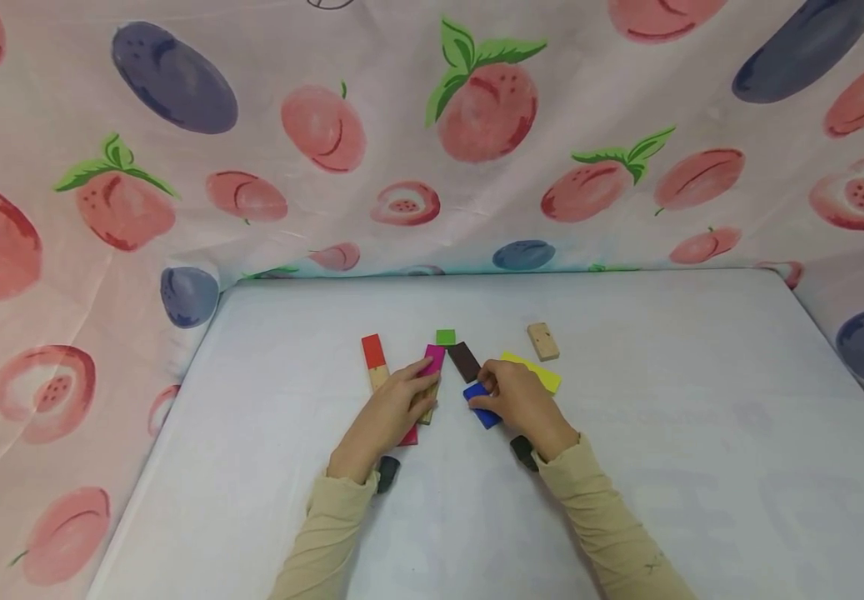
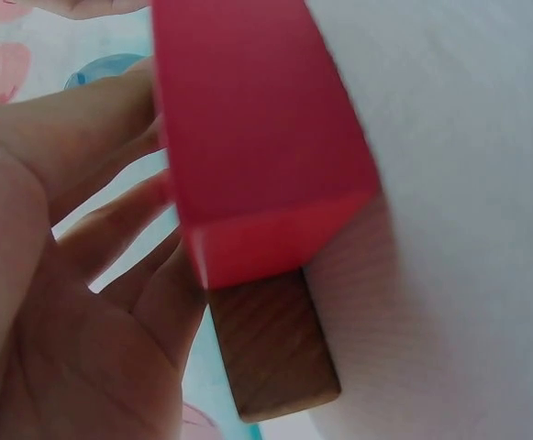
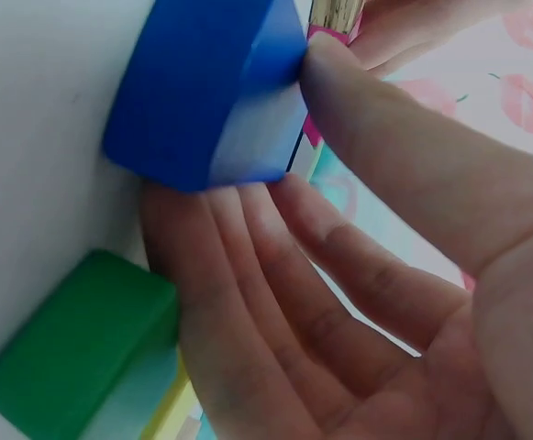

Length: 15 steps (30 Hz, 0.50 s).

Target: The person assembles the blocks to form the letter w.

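Observation:
My left hand point(image 1: 390, 408) lies over the left group of blocks, its fingers reaching across a magenta block point(image 1: 434, 357) and a plain wooden block point(image 1: 427, 412). Partly under that hand is a red block point(image 2: 257, 110); a brown wood-grained block point(image 2: 275, 348) shows behind it in the left wrist view. My right hand point(image 1: 525, 404) holds a blue block point(image 3: 206, 92) between thumb and fingers, slanted on the table. A dark brown block point(image 1: 465, 362) leans diagonally just beyond the blue one. In the right wrist view a green block point(image 3: 83, 339) sits beside the fingers.
A small green block point(image 1: 446, 337) lies between the magenta and brown ones. Right of it are a yellow block point(image 1: 540, 373) and a plain wooden block point(image 1: 543, 342). An orange-red block point(image 1: 373, 351) stands at the left, touching another wooden block point(image 1: 378, 377). Fruit-patterned cloth point(image 1: 402, 125) rises behind the white table point(image 1: 701, 467).

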Available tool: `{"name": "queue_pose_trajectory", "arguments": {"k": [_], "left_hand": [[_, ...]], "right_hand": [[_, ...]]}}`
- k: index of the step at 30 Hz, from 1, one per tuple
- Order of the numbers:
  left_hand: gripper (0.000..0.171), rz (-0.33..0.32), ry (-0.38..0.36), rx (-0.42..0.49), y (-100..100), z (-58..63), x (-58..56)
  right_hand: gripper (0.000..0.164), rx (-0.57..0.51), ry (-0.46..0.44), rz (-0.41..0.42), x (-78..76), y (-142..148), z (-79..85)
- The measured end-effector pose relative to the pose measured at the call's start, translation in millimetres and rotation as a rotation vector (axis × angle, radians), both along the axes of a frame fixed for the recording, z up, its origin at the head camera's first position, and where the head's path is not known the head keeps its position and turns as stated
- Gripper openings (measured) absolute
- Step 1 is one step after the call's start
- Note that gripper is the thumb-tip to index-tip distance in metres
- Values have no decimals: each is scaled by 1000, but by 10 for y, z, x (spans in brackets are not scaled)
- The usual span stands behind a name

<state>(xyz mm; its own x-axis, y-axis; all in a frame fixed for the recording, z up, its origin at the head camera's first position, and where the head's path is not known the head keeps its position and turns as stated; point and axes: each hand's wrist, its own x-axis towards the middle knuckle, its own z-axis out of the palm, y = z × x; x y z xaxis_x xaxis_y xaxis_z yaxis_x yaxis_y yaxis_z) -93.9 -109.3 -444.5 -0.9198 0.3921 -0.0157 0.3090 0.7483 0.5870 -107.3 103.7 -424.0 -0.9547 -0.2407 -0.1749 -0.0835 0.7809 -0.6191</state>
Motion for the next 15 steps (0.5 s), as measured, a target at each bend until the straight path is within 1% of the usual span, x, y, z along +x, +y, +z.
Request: {"name": "queue_pose_trajectory", "arguments": {"k": [6, 11, 15], "left_hand": [[47, -2, 3, -16, -8, 16, 7], [47, 3, -8, -13, -4, 14, 7], [46, -6, 4, -3, -2, 12, 7]], "right_hand": [[29, 6, 14, -12, -6, 12, 8], [29, 8, 32, -10, -22, 26, 2], [30, 14, 47, -13, -30, 39, 7]]}}
